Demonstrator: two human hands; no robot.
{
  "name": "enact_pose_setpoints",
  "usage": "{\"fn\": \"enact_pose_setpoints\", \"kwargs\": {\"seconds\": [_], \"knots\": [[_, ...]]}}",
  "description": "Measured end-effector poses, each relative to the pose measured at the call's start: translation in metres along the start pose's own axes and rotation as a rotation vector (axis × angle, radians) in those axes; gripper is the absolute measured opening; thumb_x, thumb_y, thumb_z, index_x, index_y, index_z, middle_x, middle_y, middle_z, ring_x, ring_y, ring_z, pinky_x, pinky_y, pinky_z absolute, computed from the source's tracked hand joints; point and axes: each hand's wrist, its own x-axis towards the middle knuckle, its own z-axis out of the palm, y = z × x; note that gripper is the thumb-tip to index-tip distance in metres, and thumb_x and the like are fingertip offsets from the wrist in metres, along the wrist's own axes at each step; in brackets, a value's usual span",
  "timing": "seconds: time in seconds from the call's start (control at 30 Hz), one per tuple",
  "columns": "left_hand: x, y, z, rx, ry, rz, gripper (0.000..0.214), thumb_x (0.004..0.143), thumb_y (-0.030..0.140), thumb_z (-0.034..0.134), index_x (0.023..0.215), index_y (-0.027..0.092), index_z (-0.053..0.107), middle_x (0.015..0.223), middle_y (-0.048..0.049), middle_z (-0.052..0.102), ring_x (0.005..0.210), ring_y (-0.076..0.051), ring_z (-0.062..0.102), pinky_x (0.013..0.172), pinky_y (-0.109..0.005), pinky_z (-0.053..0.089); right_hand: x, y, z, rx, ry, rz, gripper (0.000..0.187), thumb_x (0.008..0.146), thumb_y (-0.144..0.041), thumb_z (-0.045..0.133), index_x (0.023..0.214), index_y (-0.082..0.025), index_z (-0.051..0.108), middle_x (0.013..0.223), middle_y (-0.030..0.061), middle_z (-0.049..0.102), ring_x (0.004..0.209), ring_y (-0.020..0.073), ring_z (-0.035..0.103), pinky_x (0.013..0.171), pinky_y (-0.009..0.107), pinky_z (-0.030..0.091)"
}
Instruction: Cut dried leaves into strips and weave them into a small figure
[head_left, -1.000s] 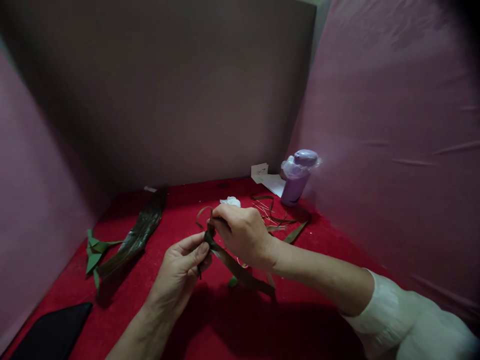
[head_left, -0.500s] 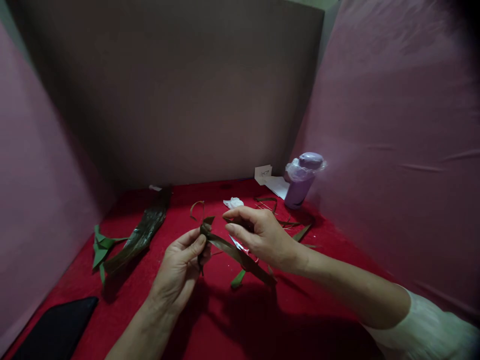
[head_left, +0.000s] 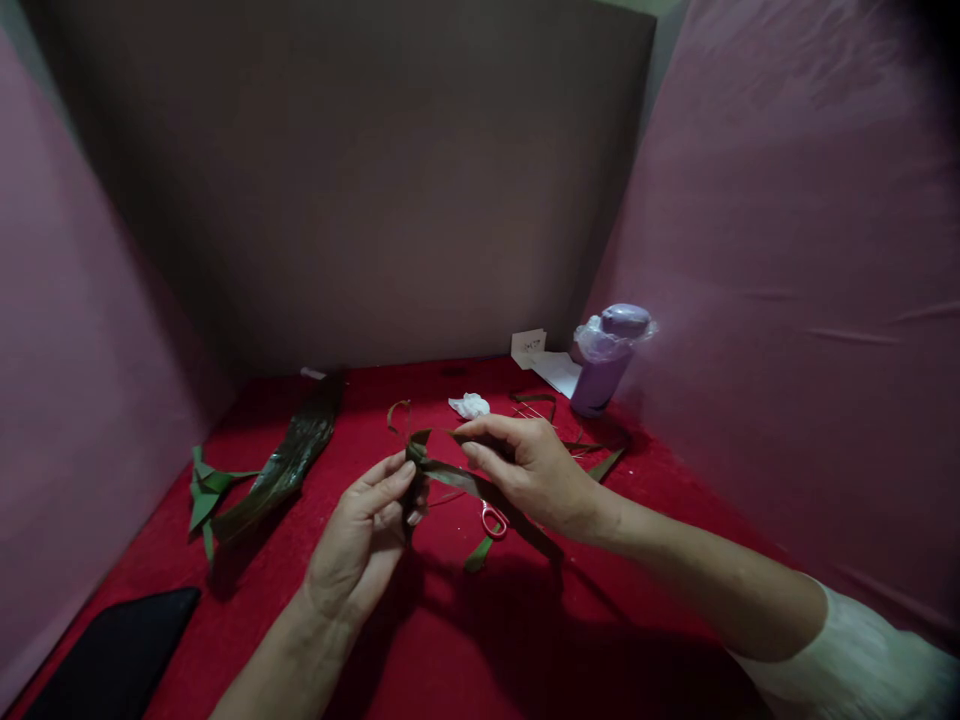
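Note:
Between the thumb and fingers of my left hand is a knotted or folded bundle of dark green leaf. A long leaf strip runs from it down to the right, passing below my right hand. The thumb and forefinger of my right hand are closed on a thin leaf strip that comes off the top of the bundle. A small curled strip stands up behind the bundle. Scissors with red handles lie beneath the right hand, their blades hidden. A green leaf scrap rests by them.
Dark long leaves and a bright green folded leaf lie at left on the red cloth. Farther back are a crumpled white tissue, a purple bottle and white papers. A black flat object sits front left.
My right thumb and forefinger now pinch a thin strip stretched from the bundle. Both hands have shifted slightly right in the view; the scissor blades are no longer visible.

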Motion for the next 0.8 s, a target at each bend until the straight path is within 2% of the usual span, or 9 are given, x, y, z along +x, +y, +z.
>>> {"fn": "enact_pose_setpoints", "kwargs": {"seconds": [0.13,0.43,0.8], "knots": [[0.0000,0.0009,0.0014,-0.033,-0.016,-0.042,0.015,0.071,0.009,0.064,0.086,0.012,0.067,0.074,-0.0027,0.063,0.061,-0.010,0.056,0.048,-0.021,0.041,0.0007,0.0002,0.0003,-0.017,-0.010,0.009,0.018,0.086,-0.020,0.049,0.094,-0.018,0.065,0.077,0.0021,0.066,0.062,0.0103,0.053,0.059,0.024,0.041],[-0.0005,0.0020,0.0037,-0.071,0.001,-0.085,0.014,0.074,0.007,0.058,0.084,0.014,0.065,0.083,-0.0026,0.063,0.063,-0.011,0.055,0.047,-0.022,0.039,0.0008,0.0031,0.0044,-0.036,-0.013,0.007,0.016,0.085,-0.019,0.051,0.090,-0.019,0.066,0.074,0.0009,0.066,0.063,0.0110,0.055,0.060,0.024,0.041],[0.0005,0.0010,0.0046,-0.043,0.007,-0.072,0.014,0.072,0.008,0.062,0.084,0.012,0.067,0.077,-0.0025,0.063,0.061,-0.010,0.055,0.047,-0.022,0.039,-0.0010,0.0069,0.0065,-0.030,0.034,-0.002,0.018,0.084,-0.017,0.052,0.092,-0.021,0.067,0.087,0.0021,0.069,0.077,0.0137,0.060,0.069,0.027,0.044]]}}
